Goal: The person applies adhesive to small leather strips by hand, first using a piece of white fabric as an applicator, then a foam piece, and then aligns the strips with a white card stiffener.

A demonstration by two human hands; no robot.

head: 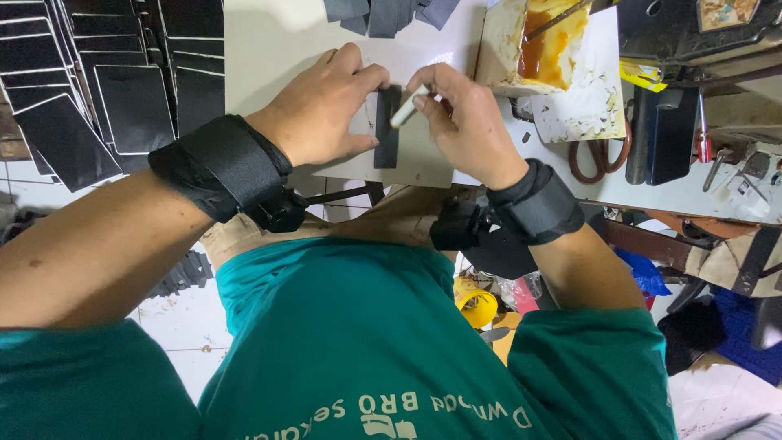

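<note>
Teal shirt, black wrist straps

The person wears a teal short-sleeved shirt with pale printed lettering and a small emblem across the front (seen upside down from the head camera). The left hand [322, 110] and right hand [464, 122] are bare; each wrist carries a wide black fabric band with a small black device fixed underneath.

Left hand [322, 110] flat, fingers pressing down, right hand [464, 122] curled in a pinching grip, wrists strapped
</note>
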